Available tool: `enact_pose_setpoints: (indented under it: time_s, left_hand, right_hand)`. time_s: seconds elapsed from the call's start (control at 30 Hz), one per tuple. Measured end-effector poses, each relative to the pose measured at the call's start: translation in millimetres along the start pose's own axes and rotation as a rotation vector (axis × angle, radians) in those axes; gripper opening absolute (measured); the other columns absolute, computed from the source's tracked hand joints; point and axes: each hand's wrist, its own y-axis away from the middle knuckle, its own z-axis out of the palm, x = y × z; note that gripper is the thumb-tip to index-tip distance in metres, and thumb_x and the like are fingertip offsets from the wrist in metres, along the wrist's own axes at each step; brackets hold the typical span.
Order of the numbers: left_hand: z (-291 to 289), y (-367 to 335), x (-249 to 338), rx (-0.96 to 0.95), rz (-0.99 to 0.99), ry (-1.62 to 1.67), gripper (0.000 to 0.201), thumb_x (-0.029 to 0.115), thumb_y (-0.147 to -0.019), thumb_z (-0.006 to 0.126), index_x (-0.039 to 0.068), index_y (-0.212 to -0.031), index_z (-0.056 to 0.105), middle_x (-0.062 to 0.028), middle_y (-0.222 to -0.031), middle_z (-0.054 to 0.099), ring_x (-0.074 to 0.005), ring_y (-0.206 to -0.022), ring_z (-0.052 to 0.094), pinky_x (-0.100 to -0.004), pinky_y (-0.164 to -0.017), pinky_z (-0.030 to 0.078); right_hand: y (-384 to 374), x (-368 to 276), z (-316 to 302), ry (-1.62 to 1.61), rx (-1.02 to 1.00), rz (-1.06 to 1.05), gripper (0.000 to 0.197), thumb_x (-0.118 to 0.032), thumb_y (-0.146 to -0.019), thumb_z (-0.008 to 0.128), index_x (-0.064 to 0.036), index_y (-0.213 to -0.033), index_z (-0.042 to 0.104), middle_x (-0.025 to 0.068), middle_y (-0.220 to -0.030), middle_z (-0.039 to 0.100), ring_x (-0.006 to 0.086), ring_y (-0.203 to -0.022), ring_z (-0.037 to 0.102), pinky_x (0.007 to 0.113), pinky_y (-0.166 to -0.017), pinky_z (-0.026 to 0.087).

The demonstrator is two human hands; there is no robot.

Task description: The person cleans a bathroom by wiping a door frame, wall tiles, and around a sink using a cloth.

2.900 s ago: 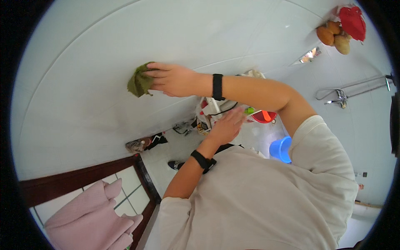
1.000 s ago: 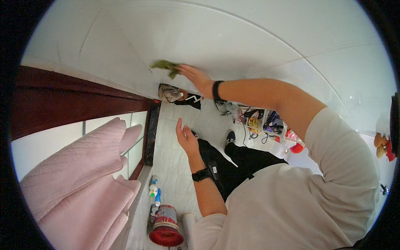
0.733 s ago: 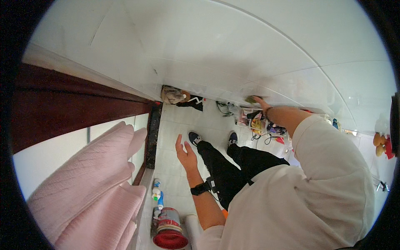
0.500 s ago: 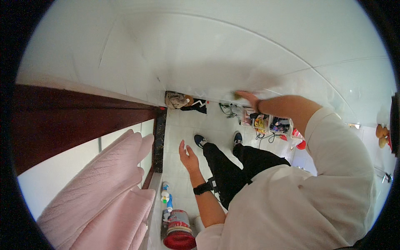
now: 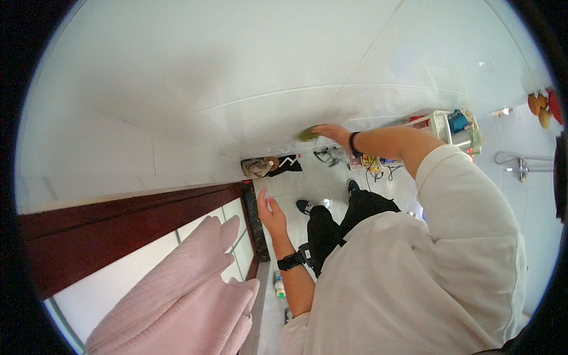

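My right hand [image 5: 333, 134] reaches out to the white tiled wall [image 5: 260, 65]. Under its fingers a green scouring pad [image 5: 306, 135] lies against the tiles, gripped by the fingertips. A dark band circles that wrist. Held low in front of my body, my left hand [image 5: 272, 216] has its fingers apart and nothing in it. The strap of a black wrist device [image 5: 290, 261] goes around the left wrist.
A pink towel [image 5: 177, 296] hangs by the dark red door frame [image 5: 118, 228] at left. Along the wall's foot lie a bag [image 5: 258, 167] and several small items. A white rack [image 5: 439, 127] holding containers stands at right, near a shower fitting [image 5: 522, 169]. Bottles [image 5: 279, 285] stand on the floor.
My right hand has moved left along the wall with the scouring pad. The view has shifted, bringing the rack and shower fitting into sight. My left hand stays open.
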Motion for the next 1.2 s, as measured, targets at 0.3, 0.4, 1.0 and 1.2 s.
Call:
enact_pose_setpoints:
  time_s: [0.3, 0.4, 1.0, 1.2]
  left_hand:
    - [29, -71, 168, 0.182, 0.707, -0.177, 0.04, 0.001, -0.095, 0.049, -0.002, -0.134, 0.055, -0.0246, -0.145, 0.049, -0.0422, -0.137, 0.041, -0.0492, -0.113, 0.033]
    - [51, -81, 270, 0.273, 0.952, -0.233, 0.043, 0.002, -0.093, 0.049, -0.002, -0.136, 0.053, -0.0244, -0.149, 0.044, -0.0424, -0.142, 0.035, -0.0527, -0.115, 0.029]
    - [91, -110, 396, 0.472, 1.263, -0.626, 0.071, 0.045, -0.107, 0.034, 0.006, -0.16, 0.009, -0.0204, -0.166, -0.01, -0.0391, -0.153, -0.01, -0.0571, -0.119, -0.008]
    - [91, -113, 392, 0.412, 1.229, -0.637, 0.075, 0.046, -0.106, 0.034, 0.003, -0.16, 0.003, -0.0209, -0.165, -0.014, -0.0393, -0.152, -0.015, -0.058, -0.117, -0.012]
  right_hand:
    - [178, 96, -19, -0.821, 0.292, 0.79, 0.048, -0.045, -0.098, 0.053, -0.0095, -0.129, 0.059, 0.0133, -0.136, 0.055, 0.0359, -0.141, 0.036, 0.056, -0.123, 0.014]
    - [254, 196, -29, -0.678, 0.597, 1.272, 0.063, -0.053, -0.093, 0.057, -0.0032, -0.132, 0.056, 0.0256, -0.14, 0.048, 0.0469, -0.135, 0.037, 0.065, -0.119, 0.015]
    - [153, 125, -58, -1.024, 0.822, 0.985, 0.054, -0.051, -0.096, 0.055, -0.0064, -0.124, 0.062, 0.014, -0.134, 0.059, 0.0285, -0.131, 0.049, 0.05, -0.118, 0.029]
    - [98, -19, -25, -1.176, 0.409, 0.839, 0.047, -0.044, -0.096, 0.057, -0.0065, -0.125, 0.062, 0.0142, -0.13, 0.059, 0.033, -0.135, 0.043, 0.055, -0.121, 0.021]
